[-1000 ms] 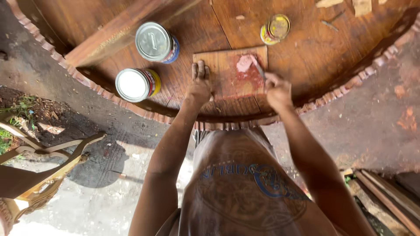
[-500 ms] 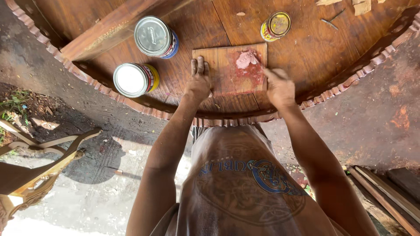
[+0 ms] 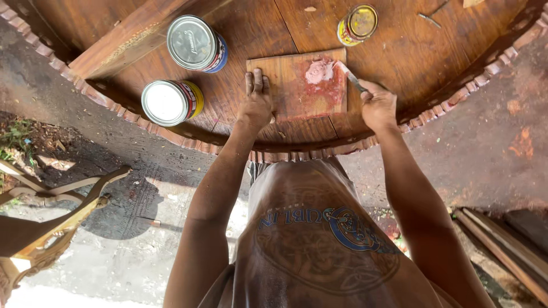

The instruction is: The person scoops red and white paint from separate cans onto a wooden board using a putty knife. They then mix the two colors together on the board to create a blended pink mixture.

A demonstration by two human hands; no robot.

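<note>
A small flat wooden board (image 3: 285, 85) lies on the round wooden table (image 3: 411, 63), smeared with reddish-pink paste (image 3: 319, 71). My left hand (image 3: 256, 101) rests flat on the board's left edge, pressing it down. My right hand (image 3: 377, 104) is closed on a thin putty knife (image 3: 349, 75) whose tip touches the paste at the board's upper right.
Two closed tins stand left of the board, a blue one (image 3: 196, 44) and a yellow-red one (image 3: 169, 101). A small open yellow tin (image 3: 357, 24) sits beyond the board. A timber plank (image 3: 131, 40) lies at the upper left. A carved chair frame (image 3: 51, 222) stands on the ground at left.
My right hand has shifted right and up along the board, now holding the putty knife at the paste's edge. My left hand has stayed on the board.
</note>
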